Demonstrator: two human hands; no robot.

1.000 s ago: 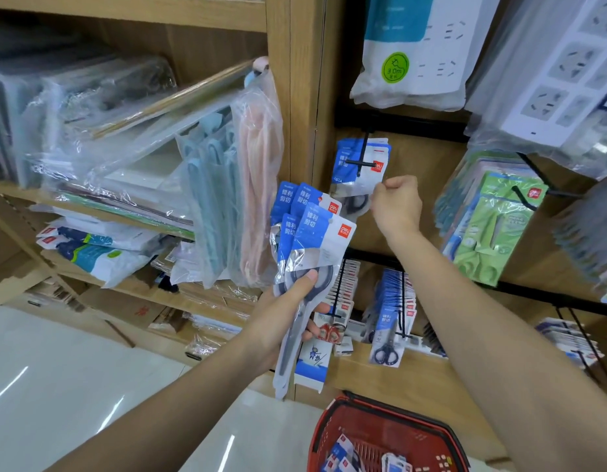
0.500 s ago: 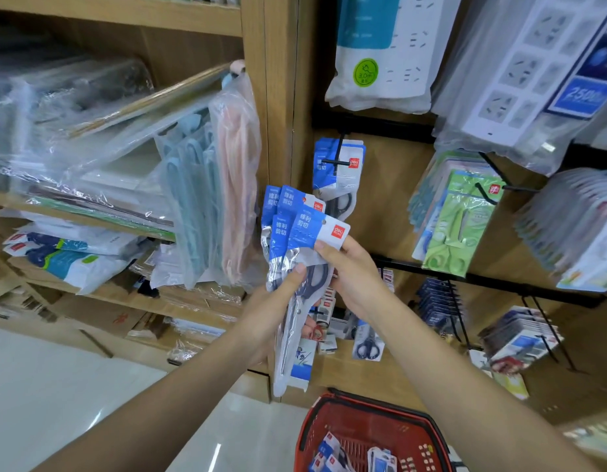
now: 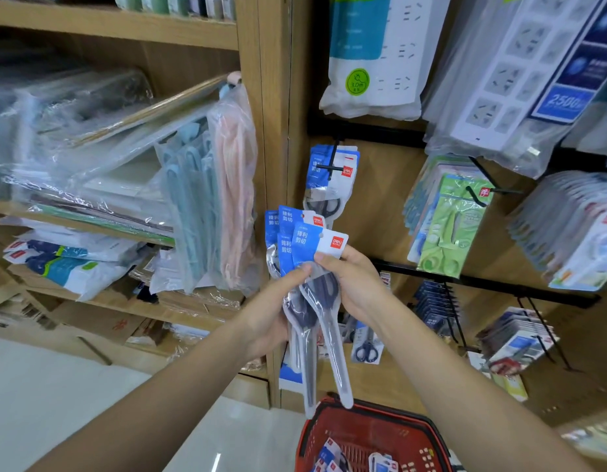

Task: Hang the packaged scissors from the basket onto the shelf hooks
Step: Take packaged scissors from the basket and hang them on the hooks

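Observation:
My left hand point(image 3: 271, 318) grips a fanned bunch of packaged scissors point(image 3: 288, 233) with blue and white header cards, held upright in front of the shelf post. My right hand point(image 3: 353, 284) pinches the front pack point(image 3: 317, 241) by its card, thumb on the white corner. Above them, more scissors packs point(image 3: 332, 175) hang on a black hook point(image 3: 331, 166) on the wooden back panel. The red basket point(image 3: 373, 427) sits low in the view, with a few more packs inside.
Power strips in bags point(image 3: 373, 56) hang at the top right. Green craft scissors point(image 3: 452, 226) and other carded goods fill hooks to the right. Small scissors point(image 3: 366, 345) hang lower. Bagged folders and hangers point(image 3: 206, 206) crowd the left shelves beside the post.
My right hand left the hook, where a pack now hangs, came down to the bunch in my left hand and took the front pack. The view shifted slightly.

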